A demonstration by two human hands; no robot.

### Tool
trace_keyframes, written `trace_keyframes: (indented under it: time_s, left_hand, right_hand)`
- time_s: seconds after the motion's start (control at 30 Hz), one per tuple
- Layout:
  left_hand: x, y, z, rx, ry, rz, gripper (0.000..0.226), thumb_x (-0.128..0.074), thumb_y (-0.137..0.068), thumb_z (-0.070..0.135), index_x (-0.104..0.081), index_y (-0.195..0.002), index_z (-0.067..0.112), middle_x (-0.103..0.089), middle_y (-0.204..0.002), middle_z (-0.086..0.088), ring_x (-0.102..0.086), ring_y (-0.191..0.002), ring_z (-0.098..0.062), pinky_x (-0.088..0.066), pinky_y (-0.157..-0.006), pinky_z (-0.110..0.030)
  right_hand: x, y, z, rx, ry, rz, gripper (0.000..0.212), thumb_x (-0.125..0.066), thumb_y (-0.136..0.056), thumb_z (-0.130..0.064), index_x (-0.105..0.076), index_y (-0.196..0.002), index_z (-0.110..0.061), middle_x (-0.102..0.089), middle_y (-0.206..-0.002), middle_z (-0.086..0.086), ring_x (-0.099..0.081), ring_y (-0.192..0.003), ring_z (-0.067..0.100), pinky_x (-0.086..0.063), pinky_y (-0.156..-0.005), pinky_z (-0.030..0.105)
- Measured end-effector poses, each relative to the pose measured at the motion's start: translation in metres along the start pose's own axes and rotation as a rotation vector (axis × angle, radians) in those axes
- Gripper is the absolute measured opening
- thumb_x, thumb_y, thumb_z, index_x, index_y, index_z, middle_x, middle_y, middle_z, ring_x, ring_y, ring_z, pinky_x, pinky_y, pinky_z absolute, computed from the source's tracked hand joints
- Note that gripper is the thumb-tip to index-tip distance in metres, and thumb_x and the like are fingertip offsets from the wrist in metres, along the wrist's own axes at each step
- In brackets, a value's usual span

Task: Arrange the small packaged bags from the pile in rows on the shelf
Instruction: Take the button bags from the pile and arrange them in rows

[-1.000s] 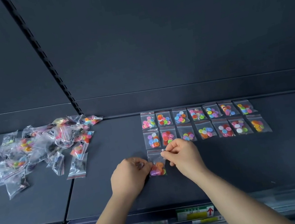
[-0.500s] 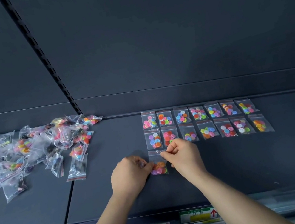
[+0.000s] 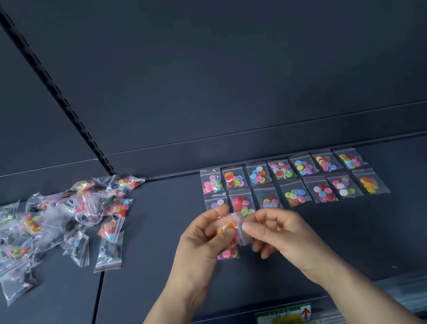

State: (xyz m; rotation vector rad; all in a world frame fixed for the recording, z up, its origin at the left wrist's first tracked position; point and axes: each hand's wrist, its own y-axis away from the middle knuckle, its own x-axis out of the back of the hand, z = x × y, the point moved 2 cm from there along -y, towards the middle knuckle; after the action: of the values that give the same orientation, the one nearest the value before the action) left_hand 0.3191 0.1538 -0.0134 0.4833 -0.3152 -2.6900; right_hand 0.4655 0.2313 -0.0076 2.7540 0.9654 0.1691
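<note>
On the left of the dark shelf (image 3: 376, 236) lies a loose pile of clear bags (image 3: 55, 226) filled with coloured buttons. At the back right, several bags form a back row (image 3: 282, 169), with a second row (image 3: 323, 192) just in front. My left hand (image 3: 201, 245) and my right hand (image 3: 279, 233) pinch one small bag (image 3: 235, 222) between their fingertips, lifted just above the shelf near the left end of the second row. Under it a bag of pink and purple buttons (image 3: 228, 254) lies on the shelf, partly hidden by my left hand.
A slotted black upright (image 3: 59, 103) runs up the back wall above the pile. A seam (image 3: 96, 296) splits the shelf into two boards. Price labels (image 3: 283, 316) sit along the front edge. Bare shelf surface shows in front of the rows, right of my hands.
Both hands have come up off the shelf. The bag with pink and purple buttons stays lying there, and my fingertips now hold a bag in the air above it.
</note>
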Motion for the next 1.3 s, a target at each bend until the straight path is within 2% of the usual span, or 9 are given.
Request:
trace_keyframes:
  time_s: [0.23, 0.33, 0.43, 0.53, 0.63, 0.77, 0.93, 1.03, 1.3]
  left_hand:
    - [-0.017, 0.0, -0.005, -0.016, -0.057, -0.01, 0.038, -0.074, -0.067, 0.018, -0.066, -0.103, 0.006, -0.072, -0.09, -0.014, -0.07, -0.081, -0.024, -0.057, -0.071, -0.027]
    - [-0.018, -0.002, -0.01, -0.013, -0.196, 0.04, 0.015, -0.073, -0.076, 0.008, -0.066, -0.09, 0.005, -0.072, -0.079, -0.014, -0.07, -0.072, -0.022, -0.057, -0.066, -0.025]
    - [-0.02, -0.001, -0.015, 0.012, -0.2, 0.014, 0.007, -0.065, -0.085, 0.0, -0.066, -0.091, 0.004, -0.073, -0.082, -0.016, -0.07, -0.075, -0.026, -0.059, -0.069, -0.031]
    - [-0.021, -0.001, -0.016, 0.026, -0.214, -0.016, 0.014, -0.069, -0.085, 0.015, -0.068, -0.096, 0.006, -0.072, -0.081, -0.011, -0.067, -0.07, -0.019, -0.057, -0.067, -0.029]
    - [-0.02, -0.002, -0.018, 0.031, -0.35, -0.054, 0.021, -0.073, -0.079, 0.029, -0.072, -0.084, 0.009, -0.072, -0.076, -0.008, -0.061, -0.063, -0.013, -0.05, -0.059, -0.026]
    - [-0.017, -0.002, -0.022, -0.006, -0.428, 0.003, 0.013, -0.075, -0.079, 0.022, -0.072, -0.078, 0.01, -0.071, -0.071, -0.007, -0.058, -0.058, -0.01, -0.047, -0.054, -0.023]
    - [0.015, -0.011, -0.032, -0.161, -0.749, 0.269, 0.015, -0.076, -0.079, 0.023, -0.068, -0.084, 0.035, -0.069, -0.082, 0.006, -0.065, -0.08, -0.013, -0.054, -0.075, -0.031]
    - [0.025, -0.015, -0.035, -0.258, -1.0, 0.296, 0.025, -0.076, -0.078, 0.032, -0.069, -0.101, 0.036, -0.059, -0.098, 0.016, -0.051, -0.1, -0.011, -0.041, -0.084, -0.024]
    - [0.027, -0.019, -0.042, -0.349, -1.173, 0.274, 0.032, -0.071, -0.081, 0.042, -0.07, -0.111, 0.031, -0.048, -0.099, 0.014, -0.041, -0.096, -0.01, -0.03, -0.082, -0.018]
  right_hand:
    - [0.019, 0.003, 0.003, 0.021, 0.074, 0.04, 0.004, -0.068, -0.086, -0.013, -0.07, -0.083, -0.013, -0.072, -0.081, 0.006, -0.07, -0.081, 0.02, -0.058, -0.077, 0.031]
    - [0.029, 0.004, 0.007, 0.029, 0.05, 0.117, 0.008, -0.065, -0.089, -0.013, -0.069, -0.082, -0.014, -0.073, -0.081, 0.006, -0.071, -0.082, 0.021, -0.059, -0.081, 0.036]
    - [0.031, 0.002, 0.01, 0.012, 0.027, 0.144, 0.008, -0.061, -0.092, -0.012, -0.066, -0.086, -0.01, -0.073, -0.08, 0.006, -0.071, -0.08, 0.021, -0.059, -0.08, 0.04]
    - [0.03, 0.001, 0.01, 0.019, 0.051, 0.154, 0.008, -0.06, -0.092, -0.013, -0.066, -0.087, -0.013, -0.072, -0.079, 0.006, -0.071, -0.078, 0.022, -0.06, -0.078, 0.04]
    - [0.03, -0.001, 0.008, 0.04, 0.039, 0.162, 0.008, -0.062, -0.091, -0.011, -0.067, -0.086, -0.013, -0.072, -0.078, 0.007, -0.071, -0.077, 0.024, -0.06, -0.074, 0.038]
    - [0.031, -0.008, 0.015, 0.059, 0.107, 0.191, 0.008, -0.064, -0.089, -0.009, -0.069, -0.084, -0.012, -0.072, -0.075, 0.007, -0.07, -0.069, 0.022, -0.06, -0.066, 0.035]
    - [0.031, -0.025, 0.034, 0.078, 0.358, 0.196, 0.009, -0.066, -0.087, -0.013, -0.07, -0.081, -0.018, -0.071, -0.072, -0.004, -0.066, -0.064, 0.003, -0.05, -0.059, 0.018]
    - [0.024, -0.032, 0.04, 0.098, 0.461, 0.209, 0.008, -0.065, -0.087, -0.016, -0.07, -0.083, -0.02, -0.07, -0.07, -0.008, -0.066, -0.065, 0.004, -0.055, -0.066, 0.022]
    - [0.027, -0.027, 0.045, 0.251, 0.692, 0.25, 0.024, -0.067, -0.086, -0.031, -0.068, -0.109, -0.027, -0.052, -0.102, -0.018, -0.051, -0.08, 0.002, -0.041, -0.072, 0.012]
